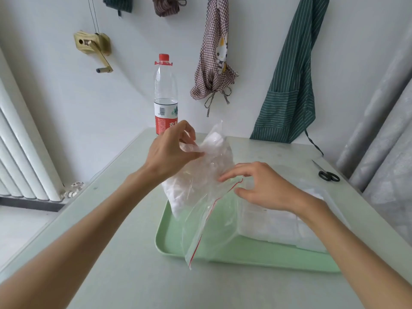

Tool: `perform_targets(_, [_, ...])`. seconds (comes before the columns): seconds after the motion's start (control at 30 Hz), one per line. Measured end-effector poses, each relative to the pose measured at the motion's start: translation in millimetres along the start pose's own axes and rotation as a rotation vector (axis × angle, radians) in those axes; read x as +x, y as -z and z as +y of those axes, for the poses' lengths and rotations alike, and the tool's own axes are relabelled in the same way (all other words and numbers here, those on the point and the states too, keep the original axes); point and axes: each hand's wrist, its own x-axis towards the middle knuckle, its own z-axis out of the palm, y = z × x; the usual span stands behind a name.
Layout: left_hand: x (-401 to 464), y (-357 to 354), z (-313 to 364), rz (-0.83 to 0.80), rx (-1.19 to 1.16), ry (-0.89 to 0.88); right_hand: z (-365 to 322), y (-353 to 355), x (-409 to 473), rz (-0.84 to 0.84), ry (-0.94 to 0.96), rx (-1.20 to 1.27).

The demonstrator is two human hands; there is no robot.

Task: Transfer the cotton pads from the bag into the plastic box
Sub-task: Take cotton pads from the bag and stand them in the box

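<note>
Cotton pads (178,192), white and bunched, sit in the lower part of the clear zip bag (207,175), which stands tilted on the far left corner of the green tray (234,250). The bag's red-lined mouth (214,206) hangs open, slanting down toward me over the tray's front rim. The plastic box (278,224), clear and shallow, lies on the tray's right half, just beside the bag; white layers show through its wall, but I cannot tell how many pads it holds. Judged from this, most pads remain in the bag and the transfer is at most partly done.

My left hand (174,150) pinches the bag's upper film between thumb and fingertips, lifting it. My right hand (263,186) hovers over the bag's mouth above the box, fingers spread and lightly bent, fingertips at the film, gripping nothing that I can see.

On the tabletop (133,275) beyond stand a water bottle (165,94) and, far right, black-handled scissors (327,173).
</note>
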Motion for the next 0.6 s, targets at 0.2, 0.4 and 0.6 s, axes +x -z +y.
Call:
perform_targets(0.2, [-2, -4, 5, -0.136, 0.115, -0.131, -3, 13, 22, 0.414, -0.249, 0.281])
perform_targets(0.4, [1, 2, -2, -0.315, 0.117, -0.030, -4, 12, 55, 0.508, -0.291, 0.291])
perform_targets(0.6, [2, 10, 2, -0.246, 0.156, -0.013, -15, 17, 59, 0.463, -0.206, 0.308])
